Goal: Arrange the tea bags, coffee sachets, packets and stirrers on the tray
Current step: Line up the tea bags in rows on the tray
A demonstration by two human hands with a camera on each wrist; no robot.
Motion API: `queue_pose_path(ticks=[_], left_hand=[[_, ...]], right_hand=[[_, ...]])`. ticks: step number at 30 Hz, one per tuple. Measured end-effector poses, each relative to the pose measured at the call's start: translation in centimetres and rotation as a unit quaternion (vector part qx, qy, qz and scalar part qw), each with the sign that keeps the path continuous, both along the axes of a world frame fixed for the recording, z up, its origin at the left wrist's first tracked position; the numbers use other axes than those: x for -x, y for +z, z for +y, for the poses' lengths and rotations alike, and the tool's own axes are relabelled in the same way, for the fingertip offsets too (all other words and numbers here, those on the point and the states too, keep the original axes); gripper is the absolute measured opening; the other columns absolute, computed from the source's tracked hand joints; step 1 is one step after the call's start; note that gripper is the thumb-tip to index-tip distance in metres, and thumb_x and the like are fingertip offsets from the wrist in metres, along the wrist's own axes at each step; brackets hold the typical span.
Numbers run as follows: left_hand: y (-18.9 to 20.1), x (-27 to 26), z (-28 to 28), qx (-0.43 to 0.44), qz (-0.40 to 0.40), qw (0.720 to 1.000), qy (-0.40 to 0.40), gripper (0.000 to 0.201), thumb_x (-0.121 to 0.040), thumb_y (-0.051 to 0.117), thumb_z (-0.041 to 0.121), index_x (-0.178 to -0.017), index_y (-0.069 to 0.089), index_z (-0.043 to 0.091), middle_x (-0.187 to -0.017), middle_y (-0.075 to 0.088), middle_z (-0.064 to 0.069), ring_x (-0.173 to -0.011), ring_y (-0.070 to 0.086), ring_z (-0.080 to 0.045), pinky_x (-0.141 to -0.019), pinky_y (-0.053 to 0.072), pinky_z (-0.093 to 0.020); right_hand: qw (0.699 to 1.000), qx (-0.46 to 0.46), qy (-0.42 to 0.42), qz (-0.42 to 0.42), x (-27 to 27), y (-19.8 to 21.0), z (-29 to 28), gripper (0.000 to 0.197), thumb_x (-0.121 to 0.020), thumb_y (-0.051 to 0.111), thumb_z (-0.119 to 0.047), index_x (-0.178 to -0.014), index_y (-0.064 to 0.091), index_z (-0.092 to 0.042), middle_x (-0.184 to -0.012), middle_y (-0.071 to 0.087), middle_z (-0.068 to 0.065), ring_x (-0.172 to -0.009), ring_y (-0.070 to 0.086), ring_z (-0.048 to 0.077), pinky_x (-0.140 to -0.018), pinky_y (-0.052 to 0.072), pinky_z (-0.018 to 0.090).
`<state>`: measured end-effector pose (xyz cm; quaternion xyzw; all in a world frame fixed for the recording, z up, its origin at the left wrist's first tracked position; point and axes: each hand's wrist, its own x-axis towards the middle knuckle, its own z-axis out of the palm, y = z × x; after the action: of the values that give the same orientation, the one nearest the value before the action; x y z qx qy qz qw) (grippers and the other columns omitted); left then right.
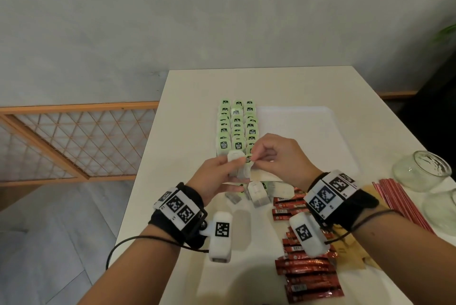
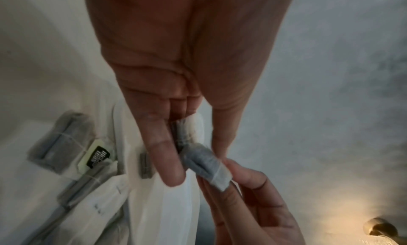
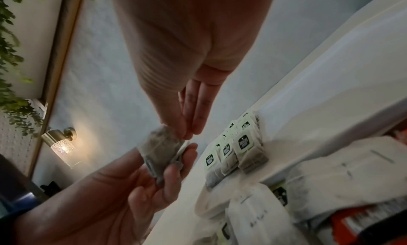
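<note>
Red coffee sachets (image 1: 304,272) lay nearest, loose on the white table (image 1: 187,97) under the right wrist, with red-striped stirrers (image 1: 399,202) and 2 glass jars (image 1: 423,170) to their right. Above them both hands met over the white tray (image 1: 318,117). Left hand (image 1: 217,176) held a tea bag (image 1: 238,165) between thumb and fingers, while right hand (image 1: 278,156) pinched its end. 3 rows of green-tagged tea bags (image 1: 237,127) stood along the tray's left edge; loose bags (image 1: 257,192) lay below.

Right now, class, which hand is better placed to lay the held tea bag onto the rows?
Probably the left hand: it grips the tea bag beside the rows; the right hand only pinches its tag.
</note>
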<state>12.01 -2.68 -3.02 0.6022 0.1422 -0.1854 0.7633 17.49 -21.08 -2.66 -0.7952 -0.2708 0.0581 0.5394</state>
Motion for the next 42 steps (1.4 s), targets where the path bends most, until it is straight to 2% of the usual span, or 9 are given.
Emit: queue_pose_path(ticks=[8, 12, 18, 24, 27, 31, 34, 39, 42], left_hand=[[-1.5, -0.8, 0.1, -0.086, -0.055, 0.994, 0.033, 0.02, -0.088, 0.07, 0.011, -0.108, 0.07, 0.009, -0.091, 0.075, -0.007, -0.076, 0.071, -0.016, -0.06, 0.06, -0.028], [-2.4, -1.2, 0.8, -0.154, -0.059, 0.985, 0.06, 0.019, -0.098, 0.058, 0.024, -0.1, 0.071, 0.01, -0.092, 0.071, -0.013, -0.084, 0.071, -0.023, -0.066, 0.061, -0.036], [-3.3, -2.4, 2.9, -0.254, -0.086, 0.958, 0.097, 0.047, -0.099, 0.051, 0.036, -0.092, 0.059, -0.01, -0.094, 0.07, -0.017, -0.087, 0.072, -0.013, -0.076, 0.056, -0.049], [-4.0, -2.9, 4.1, -0.293, -0.104, 0.946, 0.091, 0.048, -0.099, 0.052, 0.037, -0.084, 0.055, -0.009, -0.083, 0.069, -0.016, -0.081, 0.073, -0.013, -0.073, 0.054, -0.051], [-4.4, -3.0, 4.5, -0.309, -0.108, 0.941, 0.09, 0.041, -0.092, 0.056, 0.045, -0.084, 0.067, 0.007, -0.083, 0.072, -0.011, -0.082, 0.072, -0.023, -0.079, 0.055, -0.055], [-4.0, -3.1, 4.0, -0.29, -0.113, 0.942, 0.128, 0.01, -0.09, 0.067, 0.029, -0.097, 0.066, 0.021, -0.081, 0.071, -0.002, -0.077, 0.068, -0.025, -0.076, 0.056, -0.045], [-3.5, -2.9, 3.3, -0.269, -0.128, 0.946, 0.127, 0.017, -0.087, 0.072, 0.024, -0.099, 0.058, 0.023, -0.07, 0.068, 0.001, -0.063, 0.061, -0.013, -0.073, 0.054, -0.042], [-2.4, -2.8, 2.0, -0.249, -0.179, 0.949, 0.076, 0.022, -0.084, 0.076, 0.023, -0.092, 0.055, 0.022, -0.071, 0.063, -0.022, -0.062, 0.051, -0.018, -0.067, 0.046, -0.036], [-2.1, -2.8, 1.4, -0.293, -0.216, 0.93, 0.053, 0.015, -0.082, 0.077, 0.025, -0.083, 0.062, 0.023, -0.074, 0.064, -0.006, -0.067, 0.056, -0.017, -0.071, 0.046, -0.032]], right_hand=[[0.991, 0.067, -0.052, 0.108, -1.8, -0.8, 1.0, 0.013, -0.086, 0.072, -0.029, -0.097, 0.068, -0.023, -0.089, 0.068, 0.004, -0.076, 0.065, 0.017, -0.072, 0.054, 0.03], [0.984, 0.094, -0.02, 0.151, -2.2, -1.7, 1.8, 0.005, -0.086, 0.072, -0.017, -0.083, 0.069, -0.019, -0.07, 0.066, -0.008, -0.058, 0.059, 0.01, -0.058, 0.048, 0.021], [0.975, 0.195, -0.057, 0.089, -4.1, -3.3, 2.7, 0.004, -0.084, 0.074, -0.021, -0.085, 0.074, -0.017, -0.082, 0.069, -0.006, -0.07, 0.056, 0.001, -0.06, 0.038, 0.003], [0.977, 0.189, -0.075, 0.057, -5.4, -4.0, 4.0, 0.005, -0.083, 0.076, -0.023, -0.084, 0.073, -0.02, -0.084, 0.069, -0.007, -0.078, 0.06, 0.004, -0.066, 0.041, 0.007], [0.978, 0.188, -0.085, 0.04, -5.8, -4.0, 4.5, 0.004, -0.083, 0.076, -0.021, -0.082, 0.072, -0.02, -0.086, 0.068, -0.005, -0.081, 0.062, 0.009, -0.074, 0.048, 0.019], [0.977, 0.189, -0.093, 0.038, -5.9, -3.8, 4.4, 0.006, -0.084, 0.074, -0.022, -0.086, 0.071, -0.017, -0.086, 0.064, -0.006, -0.082, 0.06, 0.009, -0.074, 0.044, 0.022], [0.98, 0.168, -0.105, 0.024, -5.3, -3.1, 4.1, 0.018, -0.085, 0.073, -0.034, -0.097, 0.07, -0.021, -0.091, 0.059, -0.009, -0.084, 0.057, 0.002, -0.072, 0.041, 0.016], [0.986, 0.121, -0.052, 0.103, -3.6, -1.5, 4.0, 0.017, -0.088, 0.068, -0.036, -0.092, 0.071, -0.021, -0.085, 0.065, -0.008, -0.077, 0.057, 0.005, -0.071, 0.044, 0.018], [0.985, 0.098, -0.06, 0.132, -3.2, -1.0, 3.8, 0.015, -0.09, 0.067, -0.027, -0.086, 0.068, -0.013, -0.075, 0.065, -0.003, -0.065, 0.057, 0.011, -0.067, 0.049, 0.026]])
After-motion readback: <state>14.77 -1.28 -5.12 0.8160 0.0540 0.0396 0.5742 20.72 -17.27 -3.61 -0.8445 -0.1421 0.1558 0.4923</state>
